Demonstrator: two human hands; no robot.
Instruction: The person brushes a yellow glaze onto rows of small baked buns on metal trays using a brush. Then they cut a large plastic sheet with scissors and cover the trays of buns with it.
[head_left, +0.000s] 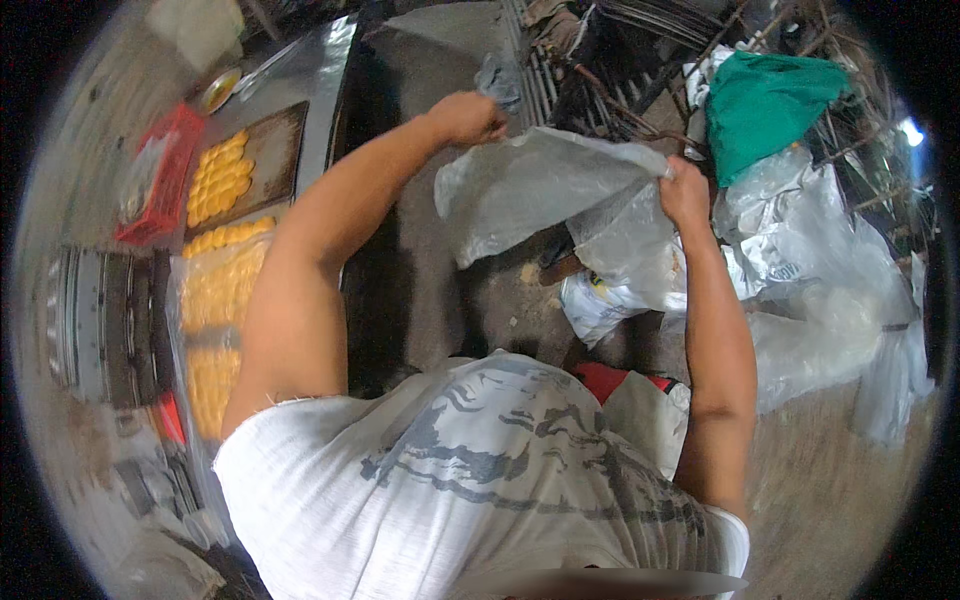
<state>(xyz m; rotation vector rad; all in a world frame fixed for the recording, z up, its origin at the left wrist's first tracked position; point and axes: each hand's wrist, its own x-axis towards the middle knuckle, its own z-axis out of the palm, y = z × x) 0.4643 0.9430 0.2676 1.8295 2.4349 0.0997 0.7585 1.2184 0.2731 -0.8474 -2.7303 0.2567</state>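
A clear plastic sheet or bag (525, 187) is stretched between my two hands over the floor. My left hand (474, 120), a closed fist, is at its upper left corner. On the other side, my right hand (684, 193) grips the gathered upper right edge. More clear plastic hangs below and beside my right hand. The sheet's lower left edge hangs loose.
At left, a table bears a dark baking tray (289, 150) with golden buns (217, 180), more buns under plastic, and a red plastic crate (169, 172). At right lie plastic bags (817, 330), a green cloth or bag (765, 105) and metal rods (630, 112).
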